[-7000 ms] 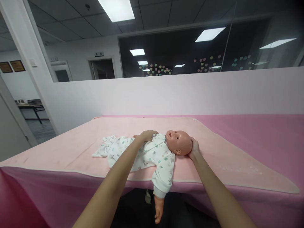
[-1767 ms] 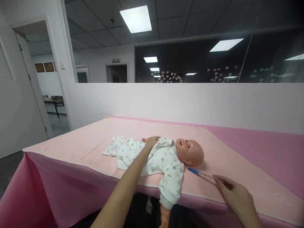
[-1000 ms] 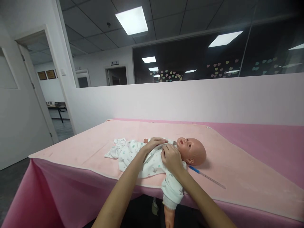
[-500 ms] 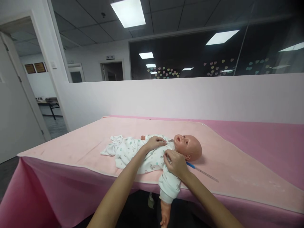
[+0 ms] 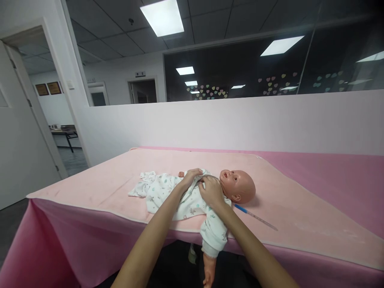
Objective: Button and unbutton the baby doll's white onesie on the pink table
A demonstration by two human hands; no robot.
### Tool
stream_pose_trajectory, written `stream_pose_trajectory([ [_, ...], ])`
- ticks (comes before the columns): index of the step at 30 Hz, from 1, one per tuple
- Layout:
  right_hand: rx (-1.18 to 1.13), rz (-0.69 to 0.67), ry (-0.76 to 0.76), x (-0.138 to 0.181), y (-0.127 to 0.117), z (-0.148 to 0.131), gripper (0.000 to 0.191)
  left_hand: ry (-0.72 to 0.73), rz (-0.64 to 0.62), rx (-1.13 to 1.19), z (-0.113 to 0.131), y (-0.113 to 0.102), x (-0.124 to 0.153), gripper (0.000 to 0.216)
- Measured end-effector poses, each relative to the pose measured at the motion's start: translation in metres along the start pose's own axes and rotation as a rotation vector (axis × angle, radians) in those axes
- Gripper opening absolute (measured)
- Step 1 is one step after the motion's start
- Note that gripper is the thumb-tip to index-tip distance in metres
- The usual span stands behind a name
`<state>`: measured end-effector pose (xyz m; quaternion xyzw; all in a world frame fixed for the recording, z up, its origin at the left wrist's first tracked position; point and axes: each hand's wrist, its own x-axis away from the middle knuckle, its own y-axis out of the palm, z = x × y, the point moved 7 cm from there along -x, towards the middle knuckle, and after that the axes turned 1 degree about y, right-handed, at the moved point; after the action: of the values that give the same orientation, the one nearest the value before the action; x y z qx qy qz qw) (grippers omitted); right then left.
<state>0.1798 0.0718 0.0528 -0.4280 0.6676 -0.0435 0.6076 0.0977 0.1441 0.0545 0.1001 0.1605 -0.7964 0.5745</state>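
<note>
A baby doll (image 5: 238, 186) lies on its back on the table, its head to the right and its face up. It wears a white printed baby outfit (image 5: 192, 206). My left hand (image 5: 192, 177) is closed on the front edge of the outfit at the chest and holds the cloth raised. Beside it, my right hand (image 5: 211, 192) lies over the upper chest below the chin, fingers curled in at the front opening; what its fingertips grip is partly hidden. One doll arm (image 5: 209, 268) hangs over the near table edge in its sleeve.
Right of the doll's shoulder lies a thin clear stick with a blue end, a thermometer by its look (image 5: 256, 218). A light pink cloth (image 5: 99, 180) covers the table over a darker pink one (image 5: 330, 180). Behind rises a low white wall (image 5: 210, 124) with glass above.
My right hand has moved left and up from the near shoulder to the chest, beside my left. My left hand has shifted slightly left, and the outfit's front edge is now lifted.
</note>
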Motion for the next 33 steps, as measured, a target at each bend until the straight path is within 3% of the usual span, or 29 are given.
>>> stream_pose_trajectory([
  [4,-0.146,0.085,0.003,0.008,-0.011,0.0,0.015,0.028,0.031,-0.002,0.002,-0.002,0.002,0.011],
  [10,-0.281,0.276,0.036,0.023,-0.033,0.006,0.028,0.094,-0.03,-0.131,0.0,0.006,0.003,0.01],
  [13,-0.306,0.278,0.011,0.024,-0.034,0.004,0.026,0.165,-0.095,-0.244,0.002,0.01,0.004,0.01],
  [19,-0.427,0.281,0.027,0.023,-0.033,0.008,0.025,0.183,-0.157,-0.238,0.002,0.013,0.005,0.009],
  [33,-0.435,0.319,0.071,0.023,-0.025,0.021,0.021,0.115,-0.159,-0.089,-0.005,0.012,0.004,0.008],
])
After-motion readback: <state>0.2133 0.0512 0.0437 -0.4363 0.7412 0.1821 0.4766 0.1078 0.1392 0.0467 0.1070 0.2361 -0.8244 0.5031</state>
